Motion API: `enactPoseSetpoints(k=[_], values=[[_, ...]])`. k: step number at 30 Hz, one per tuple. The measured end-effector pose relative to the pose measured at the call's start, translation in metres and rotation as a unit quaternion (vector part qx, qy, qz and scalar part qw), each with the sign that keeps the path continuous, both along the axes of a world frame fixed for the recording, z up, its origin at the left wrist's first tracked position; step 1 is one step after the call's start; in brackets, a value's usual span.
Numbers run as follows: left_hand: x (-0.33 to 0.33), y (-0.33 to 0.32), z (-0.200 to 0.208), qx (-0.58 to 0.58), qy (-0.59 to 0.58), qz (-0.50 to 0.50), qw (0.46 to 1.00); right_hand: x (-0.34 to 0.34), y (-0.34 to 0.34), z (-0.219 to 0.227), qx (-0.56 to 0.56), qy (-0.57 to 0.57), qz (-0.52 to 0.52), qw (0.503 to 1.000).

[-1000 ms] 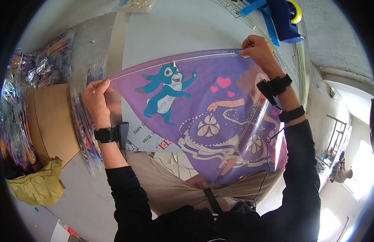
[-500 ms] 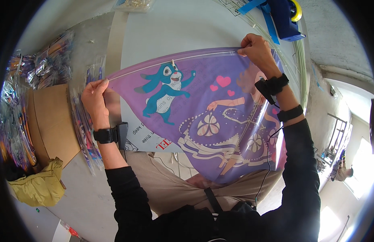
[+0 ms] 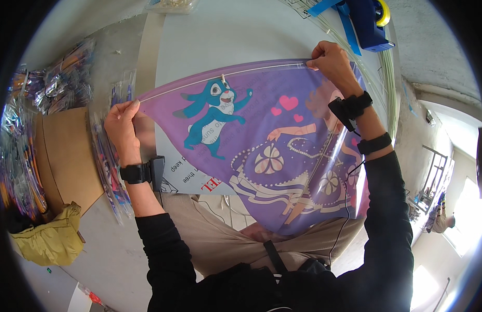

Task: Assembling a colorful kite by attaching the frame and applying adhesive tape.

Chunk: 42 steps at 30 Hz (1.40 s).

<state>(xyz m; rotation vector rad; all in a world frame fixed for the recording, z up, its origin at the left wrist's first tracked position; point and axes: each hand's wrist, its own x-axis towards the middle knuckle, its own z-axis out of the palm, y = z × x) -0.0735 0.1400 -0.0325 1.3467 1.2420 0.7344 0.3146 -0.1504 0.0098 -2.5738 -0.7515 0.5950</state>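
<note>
A purple printed kite (image 3: 256, 119) of thin film is stretched between my hands, with a blue rabbit and pink hearts on it. A thin white rod (image 3: 189, 83) runs along its far edge, and a small white clip-like piece (image 3: 223, 78) sits near the rabbit's head. My left hand (image 3: 122, 118) pinches the left corner at the rod's end. Closed on the far edge near the rod's other end is my right hand (image 3: 328, 58). The kite's lower part hangs over the table edge toward my lap.
A pale board (image 3: 225, 36) covers the table under the kite. At the far right stand a blue tape dispenser (image 3: 368, 26) and a bundle of thin pale rods (image 3: 387, 93). A clear tray (image 3: 172, 5) holds small parts. Left are a cardboard box (image 3: 69, 156) and several plastic-wrapped packs (image 3: 69, 73).
The kite's far edge has shifted slightly away from me, with my right hand a little farther up. Both hands keep their hold.
</note>
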Motion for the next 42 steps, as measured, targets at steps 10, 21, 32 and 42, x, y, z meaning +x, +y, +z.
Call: enactPoseSetpoints(k=[10,21,32,42], values=[[0.002,-0.002,0.000,0.017,-0.001,-0.002,1.000,-0.003,-0.009,0.012,-0.111,-0.077,-0.014,0.991],[0.006,-0.004,-0.006,0.054,-0.011,0.002,0.999,-0.101,0.018,0.033,-0.001,-0.324,0.248,0.913],[0.006,-0.007,-0.009,0.063,-0.009,0.012,0.998,-0.207,0.052,-0.016,0.045,-0.202,0.271,0.940],[0.005,-0.004,-0.012,0.037,-0.049,0.013,0.998,-0.128,-0.026,-0.029,-0.018,-0.259,0.096,0.961]])
